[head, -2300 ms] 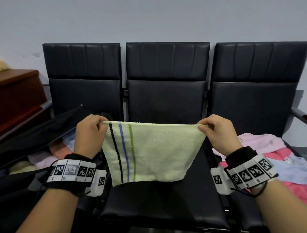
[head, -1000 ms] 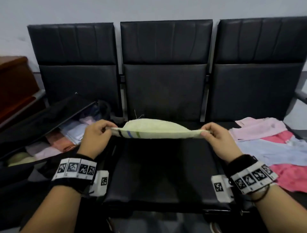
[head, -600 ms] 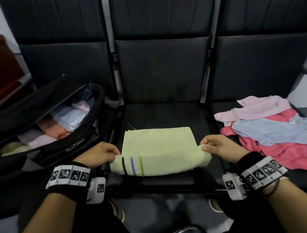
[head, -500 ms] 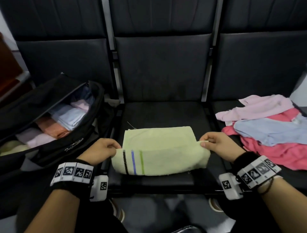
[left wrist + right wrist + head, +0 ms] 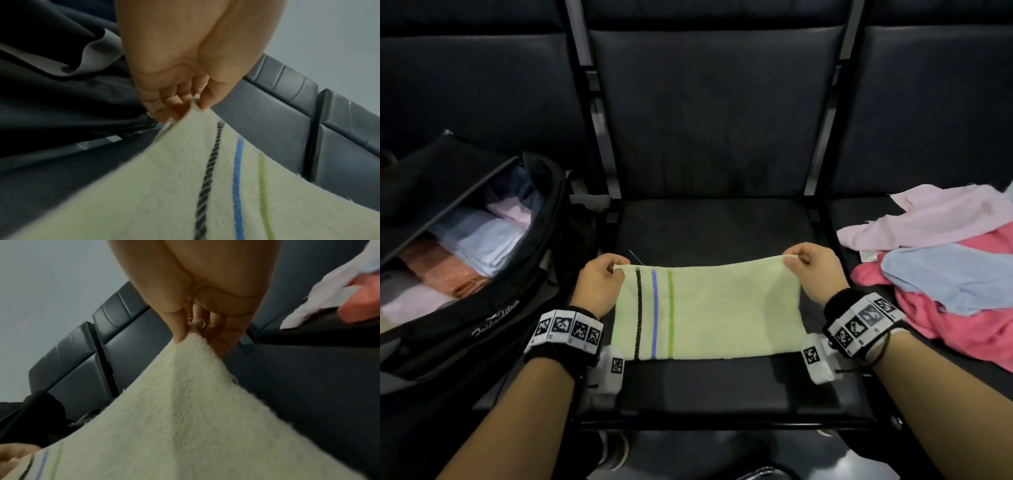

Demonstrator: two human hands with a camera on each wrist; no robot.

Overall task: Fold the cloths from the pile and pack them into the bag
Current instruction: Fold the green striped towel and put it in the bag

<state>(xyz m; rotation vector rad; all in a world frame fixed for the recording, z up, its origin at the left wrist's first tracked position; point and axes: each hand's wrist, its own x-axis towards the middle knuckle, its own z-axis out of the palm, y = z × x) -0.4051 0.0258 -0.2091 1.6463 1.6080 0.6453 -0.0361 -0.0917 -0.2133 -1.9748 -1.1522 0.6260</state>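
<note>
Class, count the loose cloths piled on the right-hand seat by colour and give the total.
Pale pink: 1
Light blue: 1
Hot pink: 1
Total: 3, though more may be hidden beneath.

The cloth (image 5: 709,311) hangs over the middle seat (image 5: 709,226), at the centre of the head view. The left hand (image 5: 599,287) is at its 10 o'clock corner and the right hand (image 5: 815,274) is at its 2 o'clock corner. The bag (image 5: 482,308) stands at 9 o'clock from the cloth, with folded cloths (image 5: 479,246) inside it. The pile (image 5: 941,274) lies on the next seat at 3 o'clock. The backrests (image 5: 709,109) are behind, at 12 o'clock.
</note>
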